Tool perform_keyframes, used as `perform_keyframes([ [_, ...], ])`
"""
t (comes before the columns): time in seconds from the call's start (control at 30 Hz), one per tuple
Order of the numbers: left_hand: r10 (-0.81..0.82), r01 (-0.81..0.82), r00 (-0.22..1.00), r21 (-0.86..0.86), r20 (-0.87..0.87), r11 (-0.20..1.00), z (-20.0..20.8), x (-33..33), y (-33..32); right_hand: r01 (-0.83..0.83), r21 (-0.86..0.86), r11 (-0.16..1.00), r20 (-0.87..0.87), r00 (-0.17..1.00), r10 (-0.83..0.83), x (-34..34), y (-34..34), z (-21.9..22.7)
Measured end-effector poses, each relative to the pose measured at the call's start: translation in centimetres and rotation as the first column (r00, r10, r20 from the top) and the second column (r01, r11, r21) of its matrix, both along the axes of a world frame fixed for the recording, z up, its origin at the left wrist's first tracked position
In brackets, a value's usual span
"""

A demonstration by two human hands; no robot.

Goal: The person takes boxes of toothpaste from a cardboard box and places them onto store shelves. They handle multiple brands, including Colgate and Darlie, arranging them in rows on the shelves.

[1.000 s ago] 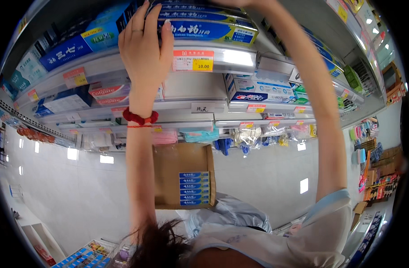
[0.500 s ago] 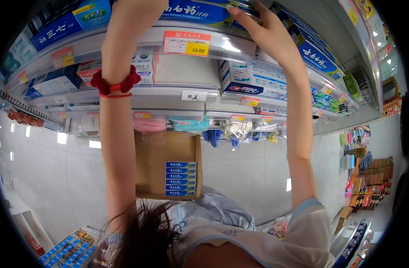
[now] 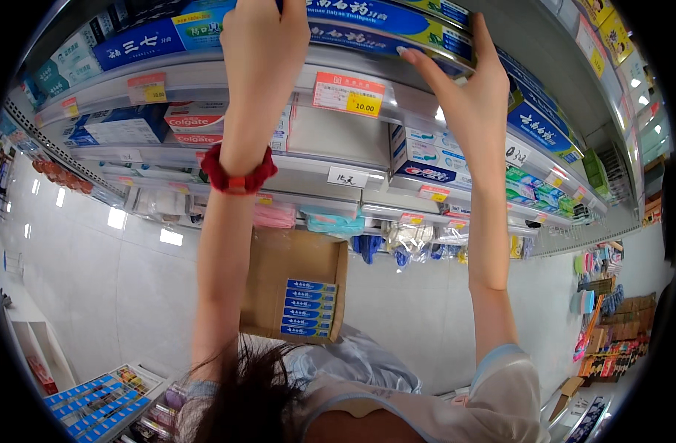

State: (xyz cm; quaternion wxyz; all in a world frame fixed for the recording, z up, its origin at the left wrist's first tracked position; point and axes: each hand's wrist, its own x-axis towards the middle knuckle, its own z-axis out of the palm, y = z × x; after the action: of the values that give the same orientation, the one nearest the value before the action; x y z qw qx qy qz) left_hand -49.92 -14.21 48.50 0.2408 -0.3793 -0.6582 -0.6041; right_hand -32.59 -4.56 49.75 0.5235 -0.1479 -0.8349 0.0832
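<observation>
Blue-and-green toothpaste boxes (image 3: 360, 40) lie stacked on the upper shelf, between my two hands. My left hand (image 3: 264, 48) is curled at their left end, a red scrunchie (image 3: 238, 173) round its wrist; the picture's top edge cuts off its fingertips. At the right end, my right hand (image 3: 474, 81) grips the boxes, thumb against the front of the lower one and fingers up along the end. Below, an open cardboard carton (image 3: 268, 295) stands at my lap, with a column of several matching toothpaste boxes (image 3: 308, 308) inside.
More toothpaste boxes (image 3: 142, 44) fill the shelf left of my hands, and others (image 3: 537, 122) stand to the right. A red-and-white price tag (image 3: 349, 94) hangs on the shelf edge. Lower shelves hold white-and-blue boxes (image 3: 426, 151) and bagged cloths (image 3: 334, 221). A crate (image 3: 105, 399) stands at lower left.
The view has swung, so shelves, carton and both arms sit further right and lower in the picture. More of the stacked boxes between my hands now shows. The carton's contents look unchanged.
</observation>
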Motion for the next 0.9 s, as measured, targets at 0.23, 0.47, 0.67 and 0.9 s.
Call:
perform_keyframes([
  [0.23,0.02,-0.025,0.998,0.091,0.062,0.996,-0.4,5.4,-8.0,-0.147,-0.103,0.984,-0.101,0.985,0.136,2.3,-5.5,-0.8],
  [0.47,0.129,-0.133,0.991,0.096,0.044,0.986,-6.1,7.8,-10.7,-0.182,-0.195,0.964,-0.017,0.983,0.182,4.8,-8.8,-5.2],
  [0.67,0.192,-0.181,0.958,-0.07,0.213,0.981,-9.2,9.6,-13.9,-0.223,-0.416,0.881,0.009,0.968,0.25,5.3,-11.0,-9.0],
  [0.9,0.277,-0.138,0.863,-0.33,0.423,0.934,-16.6,11.1,-16.2,-0.138,-0.609,0.781,0.1,0.964,0.247,6.5,-13.3,-17.0],
])
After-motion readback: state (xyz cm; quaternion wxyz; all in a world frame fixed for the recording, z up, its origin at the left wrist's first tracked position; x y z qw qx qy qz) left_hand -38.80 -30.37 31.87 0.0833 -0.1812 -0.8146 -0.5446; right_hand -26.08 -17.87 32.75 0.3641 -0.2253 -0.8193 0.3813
